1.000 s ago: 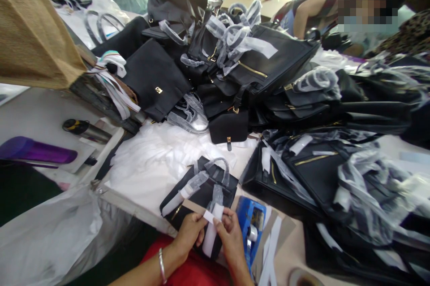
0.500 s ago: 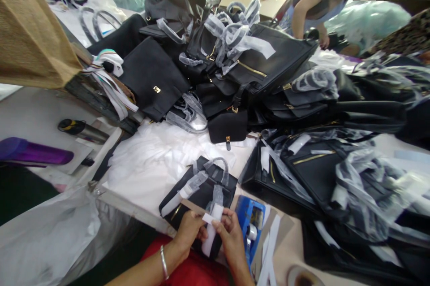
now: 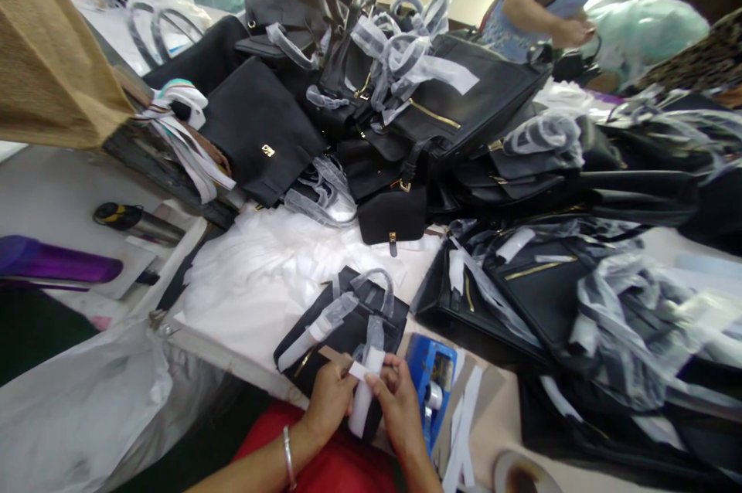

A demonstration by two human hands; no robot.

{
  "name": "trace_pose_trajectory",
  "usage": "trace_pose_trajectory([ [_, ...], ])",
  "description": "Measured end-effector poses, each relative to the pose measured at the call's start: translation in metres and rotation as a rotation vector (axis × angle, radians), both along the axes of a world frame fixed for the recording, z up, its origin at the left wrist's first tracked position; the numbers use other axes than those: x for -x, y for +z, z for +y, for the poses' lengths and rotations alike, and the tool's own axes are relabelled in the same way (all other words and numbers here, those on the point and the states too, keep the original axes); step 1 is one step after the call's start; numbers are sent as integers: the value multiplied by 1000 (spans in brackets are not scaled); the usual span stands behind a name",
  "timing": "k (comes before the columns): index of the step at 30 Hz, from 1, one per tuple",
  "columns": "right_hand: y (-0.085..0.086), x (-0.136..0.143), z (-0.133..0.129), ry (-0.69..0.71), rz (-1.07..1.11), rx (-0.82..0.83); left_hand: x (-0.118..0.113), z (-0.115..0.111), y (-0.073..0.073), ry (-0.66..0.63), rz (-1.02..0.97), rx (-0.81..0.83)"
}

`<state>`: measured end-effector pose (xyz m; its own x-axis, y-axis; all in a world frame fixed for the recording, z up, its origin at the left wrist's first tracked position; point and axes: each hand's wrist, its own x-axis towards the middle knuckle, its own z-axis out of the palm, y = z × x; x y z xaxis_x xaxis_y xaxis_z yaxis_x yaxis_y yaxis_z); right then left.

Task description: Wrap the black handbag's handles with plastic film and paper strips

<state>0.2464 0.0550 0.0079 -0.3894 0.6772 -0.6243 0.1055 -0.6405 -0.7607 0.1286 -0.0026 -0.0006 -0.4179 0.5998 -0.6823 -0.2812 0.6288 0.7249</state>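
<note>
A small black handbag lies on the table edge in front of me, its handles covered in clear plastic. Along its near side runs a white wrapping strip. My left hand has its fingers pinched together at a small white paper piece that crosses this strip. From the other side, my right hand grips the white strip between thumb and fingers. A blue tape dispenser stands just right of my right hand, beside loose white paper strips.
Black bags with plastic-wrapped handles are heaped across the back and right. White tissue spreads behind the small handbag. A tape roll sits at the near edge. Bottles, one purple, lie at left. Another person works at the back right.
My left hand has shifted slightly along the white strip, and both hands remain on it. At the back, the other person's hands have come up and to the right.
</note>
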Motion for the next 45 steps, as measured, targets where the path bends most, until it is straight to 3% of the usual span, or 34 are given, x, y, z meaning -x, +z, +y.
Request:
trace_pose_trajectory([
  [11, -1, -3, 12, 150, 5, -47, 8, -3, 3, 48, -174, 15],
  [20, 2, -2, 15, 150, -4, -23, 6, 0, 14, 23, -103, 24],
  [30, 12, 1, 16, 178, -78, -62, 11, -5, 10, -81, -94, -2],
  [36, 18, 6, 19, 225, -180, -115, 16, -9, 16, -139, -134, -48],
  [45, 15, 5, 18, 287, -222, -181, 13, -8, 17, -118, -135, -40],
])
